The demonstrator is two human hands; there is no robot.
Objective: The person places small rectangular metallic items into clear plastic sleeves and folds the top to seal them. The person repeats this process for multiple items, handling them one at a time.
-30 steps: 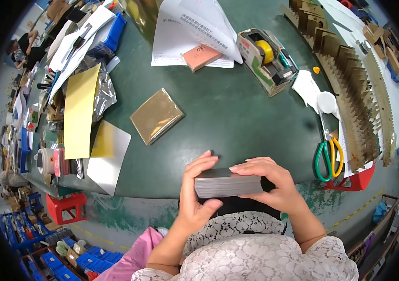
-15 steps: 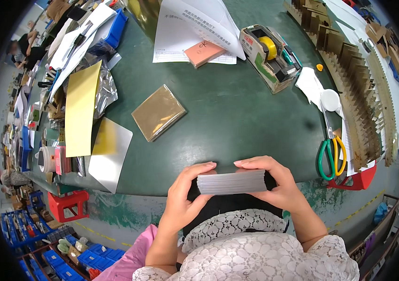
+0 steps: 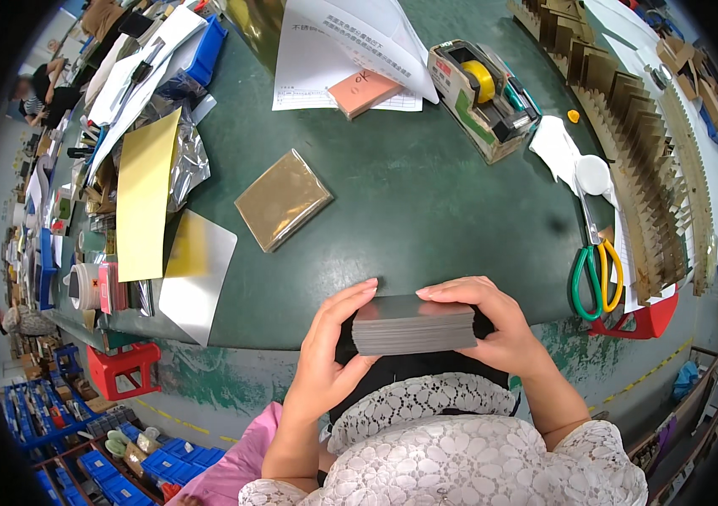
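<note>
Between my two hands, at the table's near edge, sits a thick stack of thin grey metal sheets [image 3: 414,327]. My left hand [image 3: 331,346] grips its left end, thumb low on the near side and fingers over the far side. My right hand [image 3: 494,329] grips the right end the same way. The stack's shiny top face and its layered near edge both show. Farther off, left of the middle, a gold-brown wrapped block [image 3: 284,201] lies flat on the green table [image 3: 392,194].
A tape dispenser [image 3: 485,101] and a pink block [image 3: 364,91] on white papers stand at the back. Scissors [image 3: 596,270] lie right, beside toothed brown strips [image 3: 629,152]. On the left are a yellow sheet [image 3: 146,202], a translucent sheet [image 3: 198,291] and a blue bin [image 3: 207,55].
The stack has tilted in my hands, so its top face now shows beyond the layered edge. My left fingers have shifted slightly outward and up.
</note>
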